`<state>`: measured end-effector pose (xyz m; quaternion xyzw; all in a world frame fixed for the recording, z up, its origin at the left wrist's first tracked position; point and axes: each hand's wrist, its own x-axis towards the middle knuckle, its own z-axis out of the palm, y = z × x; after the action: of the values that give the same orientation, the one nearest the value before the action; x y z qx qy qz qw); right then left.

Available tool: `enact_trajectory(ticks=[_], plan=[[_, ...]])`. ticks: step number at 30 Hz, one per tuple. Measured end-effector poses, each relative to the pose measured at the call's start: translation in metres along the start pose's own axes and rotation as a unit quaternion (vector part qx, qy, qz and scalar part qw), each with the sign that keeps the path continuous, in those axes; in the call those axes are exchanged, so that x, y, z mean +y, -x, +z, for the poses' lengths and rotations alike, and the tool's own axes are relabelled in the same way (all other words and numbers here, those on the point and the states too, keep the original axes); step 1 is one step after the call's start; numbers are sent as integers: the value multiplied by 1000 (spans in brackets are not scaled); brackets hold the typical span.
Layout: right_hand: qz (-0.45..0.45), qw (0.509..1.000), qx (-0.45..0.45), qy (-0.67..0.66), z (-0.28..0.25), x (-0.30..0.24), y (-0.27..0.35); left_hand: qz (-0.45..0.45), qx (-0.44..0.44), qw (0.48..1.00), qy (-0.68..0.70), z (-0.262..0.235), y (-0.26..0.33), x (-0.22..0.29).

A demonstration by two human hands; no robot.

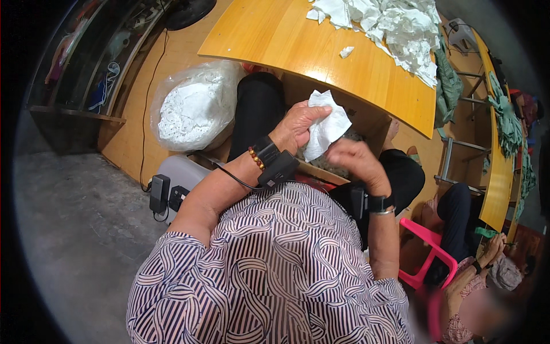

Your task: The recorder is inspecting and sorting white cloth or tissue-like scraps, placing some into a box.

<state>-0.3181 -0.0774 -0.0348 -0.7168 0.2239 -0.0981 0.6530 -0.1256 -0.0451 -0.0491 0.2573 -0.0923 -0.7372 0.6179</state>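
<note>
My left hand (295,129) grips a crumpled white piece of thin, textured material (327,127), with the thumb on top. Whether it is cloth or paper, I cannot tell. Just right of the piece's lower edge is my right hand (360,164), its fingers curled in and slightly blurred. Anything between those fingertips is hidden. Both hands are above my lap, in front of the table's near edge. On the wooden table (275,34) lies a heap of similar white pieces (395,28), with a small scrap (346,52) apart from it.
A clear plastic bag (197,106) full of white, speckled material stands left of my leg. Below my hands is an open box (375,135). At right, a person (458,292) works beside a pink stool (432,252) and a second table (495,189) with green cloth pieces.
</note>
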Motion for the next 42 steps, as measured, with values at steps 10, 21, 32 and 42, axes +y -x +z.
enact_trajectory(ticks=[10, 21, 32, 42], plan=[[20, 979, 165, -122, -3, -18, -25, -20, 2, 1000, -24, -9, 11, 2], [23, 975, 200, -96, -13, -14, -38, -19, 138, 977, -161, -35, 37, -4], [-120, 904, 173, 371, 56, -21, -52, -23, 46, 996, 78, -34, 22, -27], [5, 990, 129, 57, 22, -5, -23, -2, 29, 999, 16, -50, 24, 8]])
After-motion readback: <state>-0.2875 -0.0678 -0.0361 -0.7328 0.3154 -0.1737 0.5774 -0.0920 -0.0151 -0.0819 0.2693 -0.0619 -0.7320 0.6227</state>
